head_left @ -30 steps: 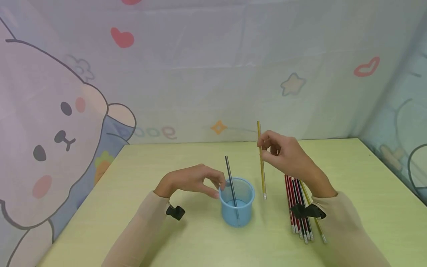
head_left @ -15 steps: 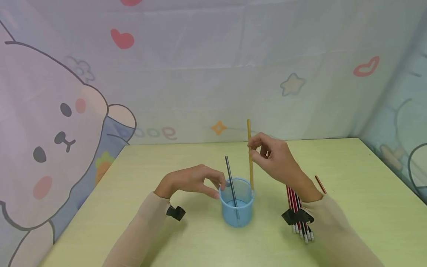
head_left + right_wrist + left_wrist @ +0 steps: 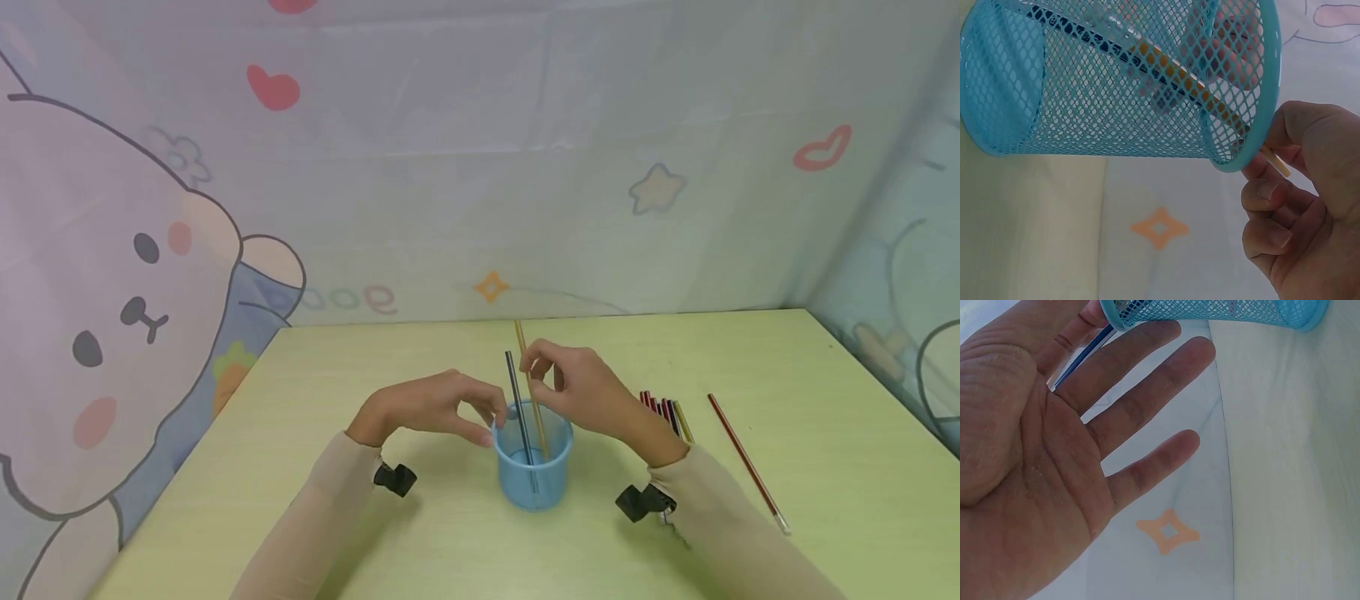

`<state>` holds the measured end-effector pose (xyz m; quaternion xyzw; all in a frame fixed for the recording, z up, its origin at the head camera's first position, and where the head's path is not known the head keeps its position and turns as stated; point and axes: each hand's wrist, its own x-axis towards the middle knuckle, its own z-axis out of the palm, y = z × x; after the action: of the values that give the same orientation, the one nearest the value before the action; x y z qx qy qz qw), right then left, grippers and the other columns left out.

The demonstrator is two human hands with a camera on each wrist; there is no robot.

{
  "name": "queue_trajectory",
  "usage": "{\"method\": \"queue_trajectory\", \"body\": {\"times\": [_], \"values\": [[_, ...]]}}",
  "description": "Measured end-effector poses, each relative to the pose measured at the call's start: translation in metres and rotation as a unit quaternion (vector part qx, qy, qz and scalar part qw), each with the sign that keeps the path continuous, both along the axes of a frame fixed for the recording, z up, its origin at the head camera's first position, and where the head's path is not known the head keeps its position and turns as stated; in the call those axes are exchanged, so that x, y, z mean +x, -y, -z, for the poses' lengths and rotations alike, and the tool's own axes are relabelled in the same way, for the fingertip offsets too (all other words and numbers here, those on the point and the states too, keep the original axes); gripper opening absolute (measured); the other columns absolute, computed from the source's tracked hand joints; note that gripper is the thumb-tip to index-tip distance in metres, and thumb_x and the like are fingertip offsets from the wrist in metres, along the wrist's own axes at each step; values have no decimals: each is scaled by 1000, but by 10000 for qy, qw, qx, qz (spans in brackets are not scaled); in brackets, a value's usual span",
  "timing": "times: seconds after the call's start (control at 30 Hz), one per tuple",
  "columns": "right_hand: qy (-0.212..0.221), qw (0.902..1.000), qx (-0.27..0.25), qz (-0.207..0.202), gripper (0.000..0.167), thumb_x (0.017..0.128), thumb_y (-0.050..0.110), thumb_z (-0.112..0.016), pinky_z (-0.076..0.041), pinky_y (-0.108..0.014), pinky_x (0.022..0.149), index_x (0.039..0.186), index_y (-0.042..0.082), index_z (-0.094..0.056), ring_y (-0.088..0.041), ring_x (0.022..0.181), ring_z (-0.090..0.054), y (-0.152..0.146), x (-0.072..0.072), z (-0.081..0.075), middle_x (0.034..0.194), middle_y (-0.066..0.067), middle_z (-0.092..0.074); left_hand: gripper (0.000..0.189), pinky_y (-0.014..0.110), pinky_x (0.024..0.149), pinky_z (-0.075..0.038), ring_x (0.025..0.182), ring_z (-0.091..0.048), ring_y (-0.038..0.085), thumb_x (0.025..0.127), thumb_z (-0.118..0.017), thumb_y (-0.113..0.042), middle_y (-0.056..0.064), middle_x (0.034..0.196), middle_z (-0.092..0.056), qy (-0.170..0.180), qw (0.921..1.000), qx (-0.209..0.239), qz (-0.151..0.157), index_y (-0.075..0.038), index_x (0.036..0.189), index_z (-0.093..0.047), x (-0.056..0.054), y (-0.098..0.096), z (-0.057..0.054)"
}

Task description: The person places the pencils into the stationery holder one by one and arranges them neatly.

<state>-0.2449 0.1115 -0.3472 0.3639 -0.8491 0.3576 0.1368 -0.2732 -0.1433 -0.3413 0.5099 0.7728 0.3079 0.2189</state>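
A light blue mesh pencil cup [image 3: 532, 493] stands upright on the table. My left hand [image 3: 438, 404] holds its left rim between thumb and index finger; in the left wrist view the other fingers stretch out beside the cup [image 3: 1210, 311]. Inside it leans a dark pencil [image 3: 516, 392]. With thumb and fingertips, my right hand [image 3: 588, 387] pinches a yellow pencil [image 3: 538, 425], whose eraser end is down in the cup. Through the mesh in the right wrist view, the yellow pencil [image 3: 1172, 69] shows alongside the dark one.
Right of the cup lies a bunch of red, black and yellow pencils [image 3: 663, 408], mostly covered by my right forearm. A single red pencil [image 3: 746, 462] lies farther right on the table [image 3: 862, 467]. Behind stands a printed cloth backdrop [image 3: 480, 167].
My right hand has moved left and down, bringing the yellow pencil from beside the cup into it. The separate red pencil is now uncovered by the arm. My left hand stays put.
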Motion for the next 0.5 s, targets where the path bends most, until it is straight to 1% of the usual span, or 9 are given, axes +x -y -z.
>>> {"method": "queue_trajectory", "body": {"times": [0.07,0.13,0.27,0.4,0.5], "values": [[125,9997,187,-49,18,89,4,-62,-44,-24,50,103,14,-61,-6,53,-45,1,0,2,84,5,-67,19,41,98,-53,108,-67,14,94,-72,-25,7,111,-69,25,10000,2,15,-11,105,-65,0,0,0],[268,9991,310,-96,19,89,5,-61,-44,-25,51,106,14,-60,-6,52,-45,1,1,2,84,5,-67,21,40,97,-53,108,-67,13,94,-72,-24,10,110,-69,22,10000,3,18,-9,106,-65,0,0,0],[563,9973,450,-147,22,91,5,-59,-44,-24,51,110,15,-59,-6,50,-43,-1,1,-1,84,5,-67,22,39,98,-52,108,-67,16,94,-72,-24,8,108,-69,36,10000,23,26,-7,106,-65,-1,0,1],[665,9962,538,-163,23,91,5,-57,-43,-25,51,111,17,-59,-6,49,-42,-5,0,-2,85,4,-67,22,40,98,-52,109,-67,18,94,-72,-23,7,107,-69,98,9999,7,25,-7,106,-65,-1,-1,1],[720,9959,515,-169,21,93,6,-56,-45,-26,52,110,18,-60,-8,51,-45,-10,-2,-4,86,4,-68,22,39,98,-53,109,-67,18,94,-73,-23,8,108,-69,139,9999,-3,20,-7,106,-65,-1,-1,1]]}}
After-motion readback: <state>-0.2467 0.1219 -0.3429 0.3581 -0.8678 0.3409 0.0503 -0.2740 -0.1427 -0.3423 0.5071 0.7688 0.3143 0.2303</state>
